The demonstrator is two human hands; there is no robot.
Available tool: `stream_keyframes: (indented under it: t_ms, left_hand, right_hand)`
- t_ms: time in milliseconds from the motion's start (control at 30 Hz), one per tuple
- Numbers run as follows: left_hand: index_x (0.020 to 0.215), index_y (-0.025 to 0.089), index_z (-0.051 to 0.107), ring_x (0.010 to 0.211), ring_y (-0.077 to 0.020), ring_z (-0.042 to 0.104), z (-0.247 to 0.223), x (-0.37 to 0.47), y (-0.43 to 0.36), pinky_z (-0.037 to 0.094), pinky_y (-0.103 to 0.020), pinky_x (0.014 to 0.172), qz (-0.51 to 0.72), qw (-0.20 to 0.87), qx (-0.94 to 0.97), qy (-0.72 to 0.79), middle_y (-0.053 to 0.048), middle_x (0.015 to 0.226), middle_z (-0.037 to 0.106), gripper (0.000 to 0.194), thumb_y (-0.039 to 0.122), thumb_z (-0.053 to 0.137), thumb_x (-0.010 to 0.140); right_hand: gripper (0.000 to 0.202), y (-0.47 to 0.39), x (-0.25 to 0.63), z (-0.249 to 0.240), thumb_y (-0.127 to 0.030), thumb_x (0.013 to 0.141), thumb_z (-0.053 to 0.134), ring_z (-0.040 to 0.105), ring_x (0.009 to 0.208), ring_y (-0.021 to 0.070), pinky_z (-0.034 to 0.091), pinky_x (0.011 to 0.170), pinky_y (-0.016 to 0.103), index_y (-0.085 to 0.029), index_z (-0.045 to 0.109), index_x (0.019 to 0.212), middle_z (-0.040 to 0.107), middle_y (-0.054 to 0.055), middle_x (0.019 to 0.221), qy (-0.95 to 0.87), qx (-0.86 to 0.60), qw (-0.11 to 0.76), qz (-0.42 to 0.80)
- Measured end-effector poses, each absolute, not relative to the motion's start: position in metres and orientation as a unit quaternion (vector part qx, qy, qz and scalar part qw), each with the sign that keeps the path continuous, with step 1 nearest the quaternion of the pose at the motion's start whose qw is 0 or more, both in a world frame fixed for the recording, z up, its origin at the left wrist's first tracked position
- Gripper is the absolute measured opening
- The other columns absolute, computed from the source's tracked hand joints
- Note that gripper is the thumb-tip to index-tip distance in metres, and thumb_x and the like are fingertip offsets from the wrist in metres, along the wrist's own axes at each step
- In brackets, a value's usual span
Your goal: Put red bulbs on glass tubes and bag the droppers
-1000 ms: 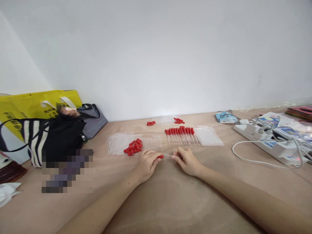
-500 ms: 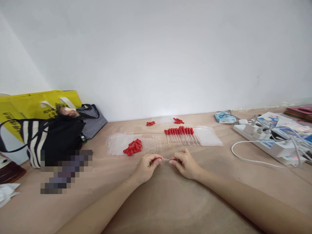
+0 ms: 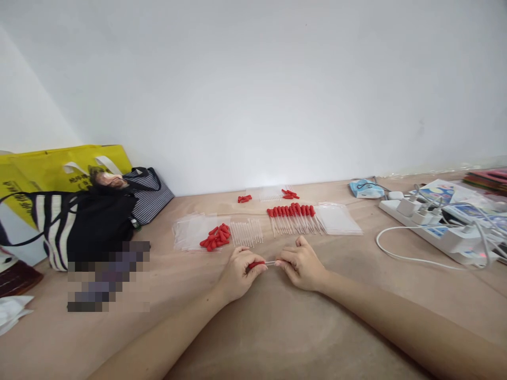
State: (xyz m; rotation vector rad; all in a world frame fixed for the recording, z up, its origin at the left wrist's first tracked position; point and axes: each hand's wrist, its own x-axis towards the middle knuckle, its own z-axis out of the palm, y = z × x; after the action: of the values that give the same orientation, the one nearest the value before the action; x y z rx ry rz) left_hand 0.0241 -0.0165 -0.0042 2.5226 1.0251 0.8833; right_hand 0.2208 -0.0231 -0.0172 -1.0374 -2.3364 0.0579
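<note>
My left hand point(image 3: 240, 273) pinches a red rubber bulb point(image 3: 256, 263) between thumb and fingers. A thin clear dropper tube point(image 3: 271, 263) runs from the bulb to my right hand point(image 3: 303, 265), whose thumb and fingers are closed on its other end. Whether the tube sits inside the bulb is hidden by my left fingers. Beyond my left hand lie a pile of loose red bulbs point(image 3: 216, 238) and a row of bare clear tubes point(image 3: 247, 233). Past my right hand, several droppers with red bulbs point(image 3: 291, 211) lie side by side, bulbs toward the wall.
Flat clear bags lie left point(image 3: 190, 232) and right point(image 3: 339, 219) of the rows. More red bulbs point(image 3: 290, 194) rest near the wall. A white power strip point(image 3: 430, 232) with cables and a blue mask point(image 3: 366, 189) are at right; a black bag point(image 3: 99, 227) and yellow bag point(image 3: 51, 163) at left.
My left hand has shifted slightly toward the right and down with the red bulb, and more of the bulb shows. My right hand stays in nearly the same place on the tube.
</note>
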Motion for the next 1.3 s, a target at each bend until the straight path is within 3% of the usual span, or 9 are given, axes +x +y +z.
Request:
stream_keyframes:
  t_ms: [600,800,967,1100,1300]
  left_hand:
    - [0.07,0.018,0.059,0.057,-0.0119,0.053,-0.006,0.025,-0.017,0.034,-0.035,0.083,0.294,0.087,0.894,0.327,0.001,0.06,0.062,0.02,0.027,0.045,0.082]
    - [0.074,0.021,0.062,0.065,-0.0141,0.056,0.001,0.023,-0.008,0.035,-0.033,0.079,0.277,0.139,0.881,0.358,0.001,0.069,0.065,0.015,0.029,0.05,0.08]
    - [0.079,0.022,0.063,0.071,-0.0155,0.056,0.0,0.015,-0.001,0.038,-0.031,0.076,0.277,0.143,0.868,0.388,0.001,0.071,0.064,0.01,0.03,0.058,0.075]
    - [0.102,0.02,0.051,0.08,-0.0163,0.053,-0.011,0.01,0.003,0.042,-0.029,0.073,0.383,0.102,0.787,0.472,-0.002,0.087,0.054,0.031,0.031,0.058,0.073]
    - [0.088,0.018,0.047,0.063,-0.0119,0.048,-0.019,0.009,0.007,0.043,-0.024,0.056,0.371,0.128,0.752,0.53,-0.001,0.082,0.047,0.019,0.028,0.055,0.073]
  right_hand:
    - [0.031,-0.024,0.206,-0.015,-0.025,0.086,0.035,0.045,0.052,0.0089,0.025,0.066,0.025,-0.017,0.053,0.061,0.057,-0.002,0.056,-0.856,-0.427,0.259,0.131]
    - [0.031,-0.018,0.213,-0.007,-0.027,0.088,0.033,0.051,0.058,0.01,0.028,0.067,0.025,-0.018,0.057,0.071,0.062,-0.001,0.064,-0.87,-0.411,0.233,0.138]
    - [0.019,-0.021,0.225,0.0,-0.022,0.083,0.042,0.055,0.081,0.0148,0.028,0.07,0.028,-0.021,0.06,0.084,0.064,0.002,0.085,-0.893,-0.391,0.205,0.089]
    - [0.019,-0.012,0.232,0.002,-0.019,0.08,0.043,0.056,0.075,0.015,0.034,0.066,0.025,-0.018,0.062,0.078,0.065,0.003,0.08,-0.847,-0.462,0.236,0.117]
    - [0.02,0.035,0.226,0.001,-0.021,0.078,0.043,0.059,0.076,0.0161,0.039,0.064,0.023,-0.015,0.061,0.083,0.066,0.006,0.084,-0.682,-0.655,0.299,0.129]
